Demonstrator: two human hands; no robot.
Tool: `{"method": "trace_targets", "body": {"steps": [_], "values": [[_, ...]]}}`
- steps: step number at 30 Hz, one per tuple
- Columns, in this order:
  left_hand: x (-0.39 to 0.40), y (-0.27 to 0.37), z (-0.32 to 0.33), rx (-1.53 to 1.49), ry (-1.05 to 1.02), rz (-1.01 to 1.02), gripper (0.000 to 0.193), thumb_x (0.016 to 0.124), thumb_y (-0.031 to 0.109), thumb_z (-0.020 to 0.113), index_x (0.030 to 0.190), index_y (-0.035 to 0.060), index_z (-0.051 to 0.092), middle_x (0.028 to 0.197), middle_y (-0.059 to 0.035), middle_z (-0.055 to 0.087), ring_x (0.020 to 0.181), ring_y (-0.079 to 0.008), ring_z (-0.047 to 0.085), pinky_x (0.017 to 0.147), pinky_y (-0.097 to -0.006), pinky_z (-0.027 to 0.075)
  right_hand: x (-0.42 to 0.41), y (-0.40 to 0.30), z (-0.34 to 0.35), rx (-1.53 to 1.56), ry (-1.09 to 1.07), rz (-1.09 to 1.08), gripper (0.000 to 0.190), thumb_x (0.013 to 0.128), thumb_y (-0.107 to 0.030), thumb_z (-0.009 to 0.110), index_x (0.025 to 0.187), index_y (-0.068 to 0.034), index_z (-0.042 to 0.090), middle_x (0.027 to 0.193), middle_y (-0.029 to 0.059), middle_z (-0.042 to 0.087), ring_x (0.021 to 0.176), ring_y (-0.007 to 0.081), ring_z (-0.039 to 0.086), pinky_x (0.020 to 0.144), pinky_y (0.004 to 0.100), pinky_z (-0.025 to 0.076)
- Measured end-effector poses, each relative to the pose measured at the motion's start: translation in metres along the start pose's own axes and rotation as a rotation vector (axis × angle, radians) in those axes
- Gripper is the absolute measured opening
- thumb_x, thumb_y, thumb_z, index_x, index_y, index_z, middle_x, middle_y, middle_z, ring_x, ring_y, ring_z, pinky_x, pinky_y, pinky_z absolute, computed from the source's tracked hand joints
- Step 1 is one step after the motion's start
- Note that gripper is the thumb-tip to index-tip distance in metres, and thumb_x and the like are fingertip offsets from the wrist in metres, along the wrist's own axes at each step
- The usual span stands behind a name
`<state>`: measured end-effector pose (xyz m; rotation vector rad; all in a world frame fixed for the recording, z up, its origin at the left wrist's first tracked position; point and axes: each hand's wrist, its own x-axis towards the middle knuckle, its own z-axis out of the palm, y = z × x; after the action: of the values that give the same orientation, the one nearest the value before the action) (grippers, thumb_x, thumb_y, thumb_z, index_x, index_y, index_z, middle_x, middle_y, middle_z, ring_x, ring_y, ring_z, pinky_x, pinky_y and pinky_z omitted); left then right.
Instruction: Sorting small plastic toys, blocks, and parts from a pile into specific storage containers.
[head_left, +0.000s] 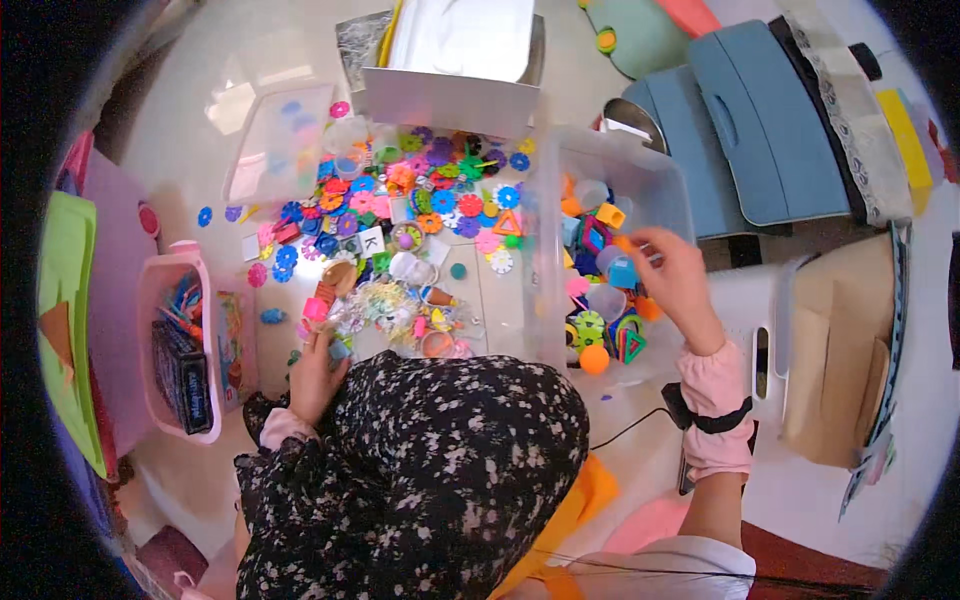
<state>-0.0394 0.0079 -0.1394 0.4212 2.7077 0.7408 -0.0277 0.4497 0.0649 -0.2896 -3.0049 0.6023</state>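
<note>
Mixed plastic toys, with snowflake-shaped discs such as a red one (470, 205), lie heaped on the tiled floor. At the heap's near left edge is my left hand (319, 375), close to a pink cup-like piece (316, 309); whether its fingers hold anything is unclear. My right hand (667, 274) is over the right side of a clear plastic bin (615, 142), by a light-blue cube (622, 273) and an orange piece at the fingertips. Whether that piece is gripped cannot be told. Inside the bin are also an orange ball (594, 359) and a yellow block (611, 216).
A translucent lid (247, 161) lies back left, beside a grey box (450, 97). At left stands a pink basket (150, 300). Blue-grey cases (772, 120) and a brown cardboard piece (840, 345) are on the right. A black cable (634, 429) runs near my right sleeve.
</note>
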Motion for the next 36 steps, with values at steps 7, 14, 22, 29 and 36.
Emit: {"method": "trace_targets", "body": {"steps": [7,14,22,29,36], "values": [[-0.001,-0.010,0.002,-0.444,0.021,-0.119,0.032,0.074,0.007,0.067,0.100,0.0022,0.049,0.089,-0.0107,0.057,0.077,-0.0176,0.059,0.058,-0.0278,0.047,-0.045,0.034,0.027,-0.053,-0.133,-0.087,0.027,0.074,-0.008,0.065,0.099,-0.001,0.061,0.087,0.0146,0.062,0.077,0.0252,0.062,0.068,0.0321,0.049],[-0.011,0.002,-0.006,-0.668,0.074,-0.054,0.034,0.083,0.009,0.061,0.114,0.0053,0.051,0.085,-0.0029,0.056,0.066,-0.0071,0.053,0.051,-0.0193,0.042,-0.063,0.044,0.035,-0.065,-0.097,-0.042,0.032,0.072,-0.013,0.068,0.101,-0.001,0.061,0.094,0.0153,0.063,0.083,0.0299,0.061,0.075,0.0359,0.048],[-0.015,0.001,-0.016,-1.028,-0.013,-0.263,0.031,0.088,0.014,0.054,0.117,0.0076,0.046,0.078,-0.0036,0.060,0.056,-0.0070,0.053,0.039,-0.0193,0.038,-0.079,0.049,0.046,-0.107,-0.012,-0.103,0.047,0.070,-0.012,0.068,0.113,-0.002,0.052,0.099,0.0183,0.057,0.094,0.0355,0.054,0.080,0.0410,0.045],[-0.026,0.025,-0.044,-1.455,-0.037,-0.404,0.035,0.095,0.031,0.039,0.118,0.0057,0.042,0.097,-0.0125,0.061,0.057,-0.0099,0.054,0.038,-0.0189,0.039,-0.052,0.023,0.017,-0.084,-0.125,-0.240,0.039,0.071,-0.019,0.070,0.104,-0.002,0.060,0.096,0.0159,0.061,0.087,0.0304,0.059,0.076,0.0359,0.047],[-0.033,0.019,-0.043,-1.545,0.025,-0.415,0.033,0.093,0.031,0.044,0.114,0.0059,0.045,0.095,-0.0099,0.062,0.058,-0.0095,0.054,0.040,-0.0185,0.039,0.021,-0.083,-0.018,-0.015,-0.281,-0.416,0.036,0.073,-0.021,0.068,0.103,-0.003,0.060,0.093,0.0145,0.062,0.082,0.0290,0.060,0.072,0.0360,0.047]]}}
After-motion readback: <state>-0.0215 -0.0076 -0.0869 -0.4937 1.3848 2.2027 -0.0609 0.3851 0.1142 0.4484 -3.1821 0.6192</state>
